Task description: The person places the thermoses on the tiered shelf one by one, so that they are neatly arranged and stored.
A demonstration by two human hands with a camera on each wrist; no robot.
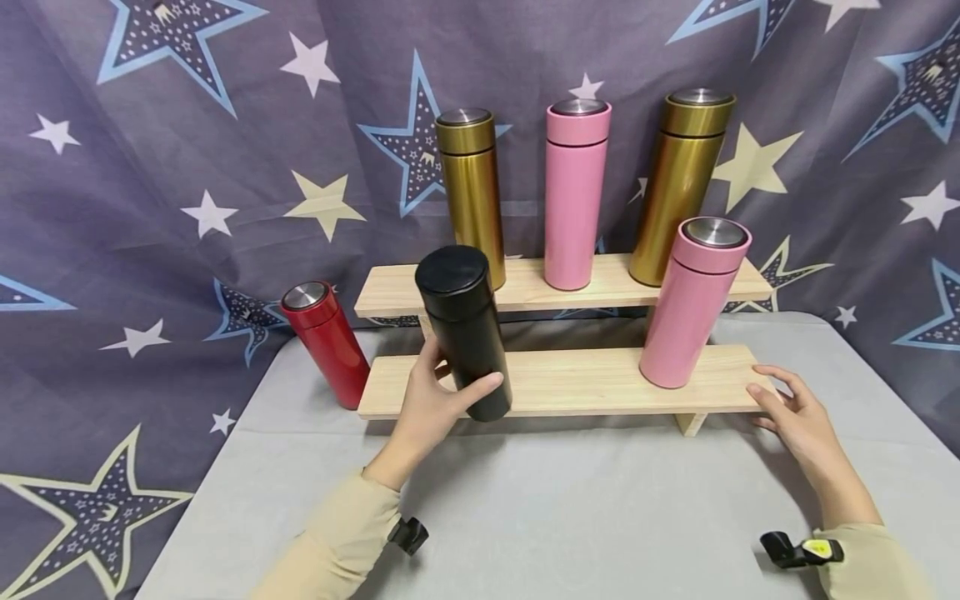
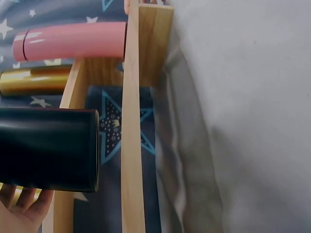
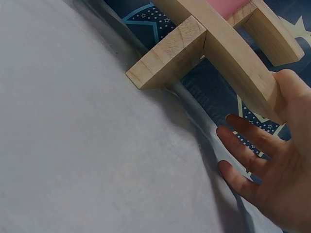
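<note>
My left hand (image 1: pixel 438 396) grips a black thermos bottle (image 1: pixel 468 342) near its lower part, thumb across the front. The bottle tilts slightly and is held in front of the two-tier wooden shelf (image 1: pixel 577 379); in the left wrist view its base (image 2: pixel 96 150) hangs apart from the lower board. My right hand (image 1: pixel 802 421) is at the right end of the lower board, touching it. In the right wrist view its fingers (image 3: pixel 243 148) are spread and relaxed below the board end (image 3: pixel 265 97). A pink thermos (image 1: pixel 690 308) stands on the lower board's right part.
On the upper board stand a gold thermos (image 1: pixel 474 200), a pink thermos (image 1: pixel 576 200) and another gold thermos (image 1: pixel 681 192). A red thermos (image 1: pixel 327 346) stands left of the shelf on the grey tablecloth (image 1: pixel 570 500). Behind hangs a star-patterned curtain (image 1: pixel 247 142).
</note>
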